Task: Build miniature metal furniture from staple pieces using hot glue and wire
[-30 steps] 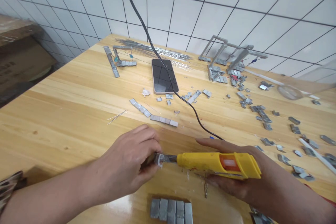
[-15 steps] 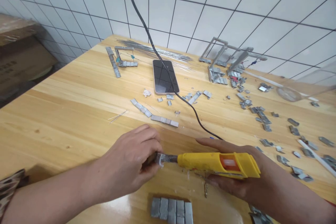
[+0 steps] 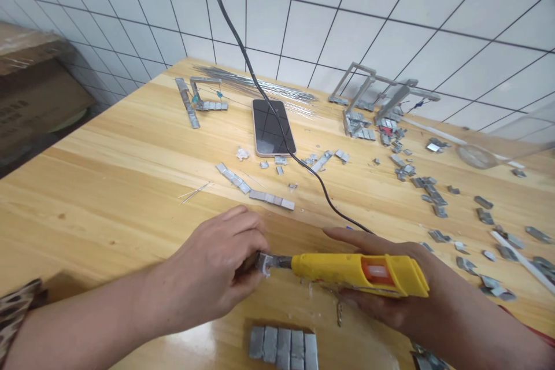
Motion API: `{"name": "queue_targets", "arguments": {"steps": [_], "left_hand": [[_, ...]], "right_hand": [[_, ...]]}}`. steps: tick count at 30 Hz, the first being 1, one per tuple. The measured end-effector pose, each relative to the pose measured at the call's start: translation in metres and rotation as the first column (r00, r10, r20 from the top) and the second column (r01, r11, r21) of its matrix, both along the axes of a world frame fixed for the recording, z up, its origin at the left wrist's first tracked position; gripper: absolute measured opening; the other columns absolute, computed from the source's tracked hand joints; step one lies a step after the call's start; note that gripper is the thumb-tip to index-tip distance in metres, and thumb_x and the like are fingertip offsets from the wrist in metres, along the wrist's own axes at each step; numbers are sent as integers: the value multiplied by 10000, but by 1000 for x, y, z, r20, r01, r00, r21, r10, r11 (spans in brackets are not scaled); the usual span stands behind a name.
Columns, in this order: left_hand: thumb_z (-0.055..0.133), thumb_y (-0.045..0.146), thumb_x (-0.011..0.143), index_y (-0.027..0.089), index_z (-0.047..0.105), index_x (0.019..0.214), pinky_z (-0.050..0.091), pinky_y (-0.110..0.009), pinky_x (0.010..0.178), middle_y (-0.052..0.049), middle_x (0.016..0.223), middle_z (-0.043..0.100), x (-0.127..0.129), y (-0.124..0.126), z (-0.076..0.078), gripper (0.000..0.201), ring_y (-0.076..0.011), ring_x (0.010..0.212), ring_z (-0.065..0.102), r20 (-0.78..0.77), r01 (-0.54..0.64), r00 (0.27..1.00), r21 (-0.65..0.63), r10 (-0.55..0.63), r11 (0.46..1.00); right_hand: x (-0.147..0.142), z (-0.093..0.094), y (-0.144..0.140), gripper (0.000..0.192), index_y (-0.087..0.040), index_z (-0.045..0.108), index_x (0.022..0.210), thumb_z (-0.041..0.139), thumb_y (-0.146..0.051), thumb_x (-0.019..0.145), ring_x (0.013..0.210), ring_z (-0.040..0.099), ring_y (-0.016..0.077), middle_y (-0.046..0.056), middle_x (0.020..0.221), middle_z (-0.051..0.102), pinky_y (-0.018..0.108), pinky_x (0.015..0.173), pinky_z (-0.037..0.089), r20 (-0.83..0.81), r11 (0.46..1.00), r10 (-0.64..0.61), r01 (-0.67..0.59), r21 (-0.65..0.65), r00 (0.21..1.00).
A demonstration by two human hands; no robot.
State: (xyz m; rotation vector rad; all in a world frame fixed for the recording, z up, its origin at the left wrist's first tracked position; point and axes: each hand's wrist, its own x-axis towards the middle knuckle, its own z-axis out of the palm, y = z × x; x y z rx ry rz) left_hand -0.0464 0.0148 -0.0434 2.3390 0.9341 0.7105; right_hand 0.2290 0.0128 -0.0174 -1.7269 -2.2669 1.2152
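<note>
Right hand (image 3: 390, 295): grasped a smooth yellow plastic glue gun (image 3: 359, 273).
Left hand (image 3: 217, 272): fingers pinched a small grey metal piece (image 3: 262, 263) at its nozzle.

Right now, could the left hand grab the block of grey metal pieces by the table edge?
Probably yes: the block of grey metal pieces lies just below the left hand with bare table between, though its fingers are pinching something.
</note>
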Motion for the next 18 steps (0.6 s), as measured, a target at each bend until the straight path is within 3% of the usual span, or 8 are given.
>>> {"name": "queue_targets", "arguments": {"steps": [13, 18], "left_hand": [[539, 44, 829, 152, 600, 855, 396, -320, 688, -46, 810, 577, -1, 0, -2, 126, -185, 760, 484, -3, 3, 1000, -6, -3, 1000], [533, 44, 834, 158, 598, 865, 400, -314, 688, -39, 811, 580, 0, 1, -2, 135, -181, 762, 486, 3, 2, 1000, -5, -2, 1000]], "right_hand": [[-11, 6, -2, 517, -241, 606, 1225, 596, -316, 713, 453, 621, 137, -46, 585, 694, 175, 408, 477, 11, 996, -46, 45, 81, 999], [-5, 0, -4, 527, -245, 562, 1275, 621, -323, 757, 511, 645, 135, -38, 693, 733, 178, 479, 517, -32, 999, -33, 34, 43, 999]]}}
